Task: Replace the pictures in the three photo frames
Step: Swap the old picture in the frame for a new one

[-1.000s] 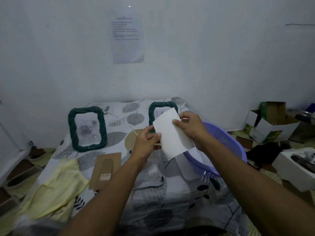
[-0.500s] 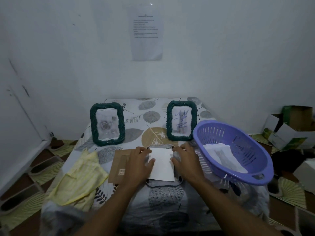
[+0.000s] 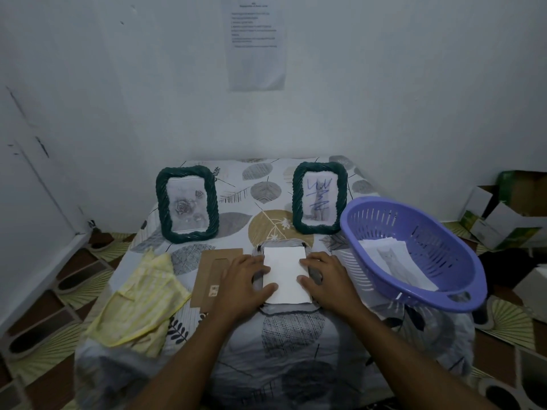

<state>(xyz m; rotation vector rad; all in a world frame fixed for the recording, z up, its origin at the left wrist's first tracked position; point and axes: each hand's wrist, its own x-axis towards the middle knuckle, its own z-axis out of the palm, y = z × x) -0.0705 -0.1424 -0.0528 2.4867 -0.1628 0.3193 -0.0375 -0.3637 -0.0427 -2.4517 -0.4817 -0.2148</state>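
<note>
On the desk (image 3: 296, 335), which wears a leaf-printed cover and sits against a pale wall, the biggest thing is a purple basket (image 3: 429, 241) at the right edge, with loose pictures (image 3: 396, 261) lying in it. It stands just beside the right hand (image 3: 328, 282) and crowds that side. A crumpled yellow cloth (image 3: 139, 297) hangs over the left edge. Two green rope-edged frames stand upright at the back: the left frame (image 3: 162, 202) shows roses, and the right frame (image 3: 297, 199) shows a grey figure scribbled over in blue. A brown backing board (image 3: 211, 270) lies flat near the middle, partly under the left hand (image 3: 242, 282). The third frame (image 3: 281, 242) lies flat between the hands (only its dark edges show), covered by a white sheet (image 3: 285, 273). Both hands lie flat with fingers spread, pressing on the sheet's side edges. A printed notice (image 3: 256, 42) hangs on the wall, and open boxes (image 3: 503, 214) sit on the floor to the right.
</note>
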